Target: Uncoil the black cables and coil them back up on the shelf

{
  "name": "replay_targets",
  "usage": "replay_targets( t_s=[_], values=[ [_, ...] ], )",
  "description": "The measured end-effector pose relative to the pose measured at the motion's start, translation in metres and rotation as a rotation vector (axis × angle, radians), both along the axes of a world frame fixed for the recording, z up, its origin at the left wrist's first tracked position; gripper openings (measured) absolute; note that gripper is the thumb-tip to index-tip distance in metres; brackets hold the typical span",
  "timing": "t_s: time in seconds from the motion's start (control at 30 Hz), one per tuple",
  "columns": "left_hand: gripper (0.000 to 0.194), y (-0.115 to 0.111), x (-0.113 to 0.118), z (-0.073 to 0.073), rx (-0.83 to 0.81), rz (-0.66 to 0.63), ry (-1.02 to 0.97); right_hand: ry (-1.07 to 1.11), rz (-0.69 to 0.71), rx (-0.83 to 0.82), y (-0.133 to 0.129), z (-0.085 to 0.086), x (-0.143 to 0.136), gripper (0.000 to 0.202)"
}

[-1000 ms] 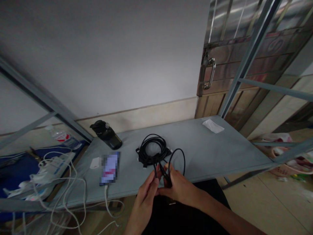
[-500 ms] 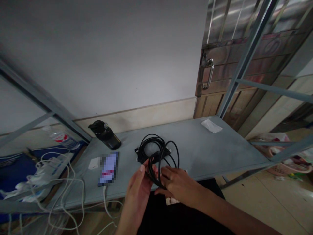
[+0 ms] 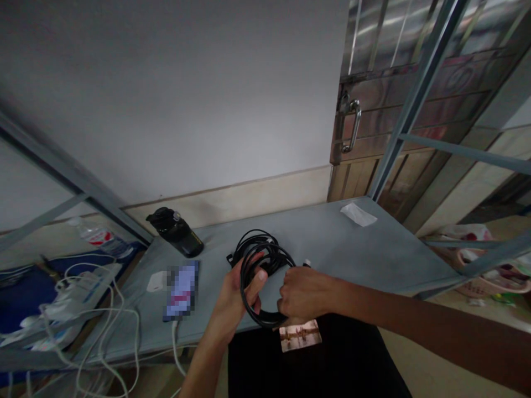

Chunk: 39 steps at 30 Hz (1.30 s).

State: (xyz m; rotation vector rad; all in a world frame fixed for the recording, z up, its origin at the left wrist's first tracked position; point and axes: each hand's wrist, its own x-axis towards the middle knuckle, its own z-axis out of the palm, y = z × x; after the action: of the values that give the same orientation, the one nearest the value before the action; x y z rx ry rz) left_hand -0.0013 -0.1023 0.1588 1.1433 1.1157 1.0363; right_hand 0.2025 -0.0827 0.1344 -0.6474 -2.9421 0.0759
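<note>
Taking the black cable loop (image 3: 265, 319) as the clock's centre, far out toward nine sits a white power strip (image 3: 99, 284) with trailing cords, and a clear bottle (image 3: 99, 237) with a red-and-white label lies beyond it. Nearer, a white card (image 3: 155, 281) lies beside a phone (image 3: 182, 290) at nine, its screen lit and a white lead (image 3: 173, 337) running off the near edge. At ten stands a black bottle (image 3: 179, 235). The left hand (image 3: 236, 296) grips the loop's left side, thumb across it; the right hand (image 3: 305, 293) is clenched on its right side. Together they partly block a pile of black cables (image 3: 240, 251) toward eleven. White paper (image 3: 359, 214) lies at two; a pink basket (image 3: 477, 284) sits off the table at three.

The grey table (image 3: 352, 251) stands within a metal frame (image 3: 396, 143), against a pale wall (image 3: 199, 99). A metal door (image 3: 375, 119) with a handle rises at one.
</note>
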Motion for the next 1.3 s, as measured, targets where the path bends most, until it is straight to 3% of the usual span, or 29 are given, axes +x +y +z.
replay_targets(
  t_s=[0.13, 0.3, 0.43, 0.53, 0.7, 0.8, 0.93, 1.17, 1.3],
  values=[
    [0.067, 0.03, 0.002, -0.017, 0.016, 0.136, -0.131, -0.15, 0.145, 0.189, 0.043, -0.009, -0.006, 0.059],
    [0.058, 0.08, -0.019, -0.049, -0.09, 0.279, -0.376, -0.092, 0.187, 0.282, 0.096, -0.029, -0.016, 0.056],
    [0.059, 0.114, -0.041, -0.069, -0.078, 0.317, -0.408, 0.047, 0.161, 0.322, 0.124, -0.059, -0.019, 0.058],
    [0.079, 0.131, -0.048, -0.077, -0.037, 0.265, -0.231, 0.17, 0.102, 0.311, 0.136, -0.088, -0.022, 0.066],
    [0.071, 0.146, -0.057, -0.093, 0.223, 0.34, 0.247, 0.324, -0.018, 0.21, 0.139, -0.123, -0.029, 0.075],
    [0.058, 0.149, -0.067, -0.107, 0.362, 0.398, 0.482, 0.352, -0.055, 0.156, 0.136, -0.126, -0.031, 0.078],
    [0.05, 0.148, -0.074, -0.123, 0.386, 0.392, 0.607, 0.339, -0.024, 0.123, 0.132, -0.122, -0.028, 0.075],
    [0.052, 0.145, -0.072, -0.126, 0.378, 0.316, 0.565, 0.361, -0.081, 0.128, 0.129, -0.123, -0.023, 0.066],
    [0.057, 0.144, -0.072, -0.127, 0.364, 0.234, 0.552, 0.307, -0.102, 0.104, 0.122, -0.114, -0.022, 0.051]
  ],
)
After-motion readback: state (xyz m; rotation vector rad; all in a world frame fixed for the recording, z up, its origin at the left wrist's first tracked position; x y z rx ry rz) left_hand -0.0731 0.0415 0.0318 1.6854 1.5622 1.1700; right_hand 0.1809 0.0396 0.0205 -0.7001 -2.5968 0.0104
